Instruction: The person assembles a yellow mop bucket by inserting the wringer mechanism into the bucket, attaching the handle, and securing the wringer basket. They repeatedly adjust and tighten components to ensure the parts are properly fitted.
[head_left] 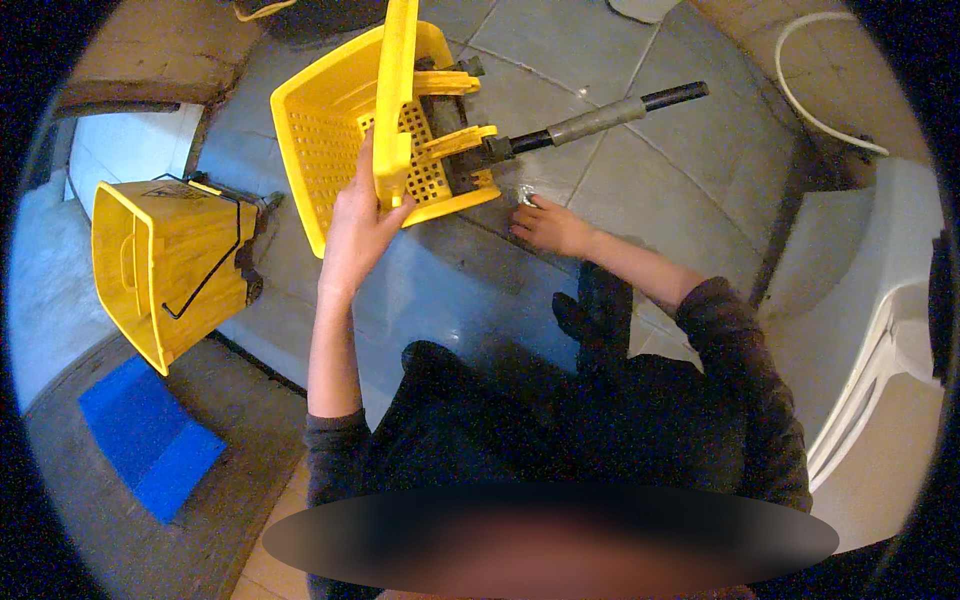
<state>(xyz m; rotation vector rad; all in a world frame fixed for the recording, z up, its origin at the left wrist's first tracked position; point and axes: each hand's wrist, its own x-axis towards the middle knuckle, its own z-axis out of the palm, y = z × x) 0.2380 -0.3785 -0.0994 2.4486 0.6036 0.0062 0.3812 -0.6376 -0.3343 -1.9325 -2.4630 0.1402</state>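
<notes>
A yellow mop wringer (300, 150) with a perforated basket rests on the tiled floor in front of me. Its long lever (600, 120), black with a grey sleeve, points off to the right. My left hand (362, 225) grips the upright yellow press plate (392, 110) at its near end, thumb on one side and fingers on the other. Low beside the wringer's near right corner is my right hand (552, 228), its fingers curled in. A small shiny bit (526, 193) shows at those fingertips; what it is cannot be made out.
At the left a yellow mop bucket (190, 275) with a black wire handle lies tipped on its side. Nearer, a folded blue panel (150, 435) lies on a dark mat (225, 400). A white plastic chair (875, 350) stands at the right, a white hose (785, 75) behind it.
</notes>
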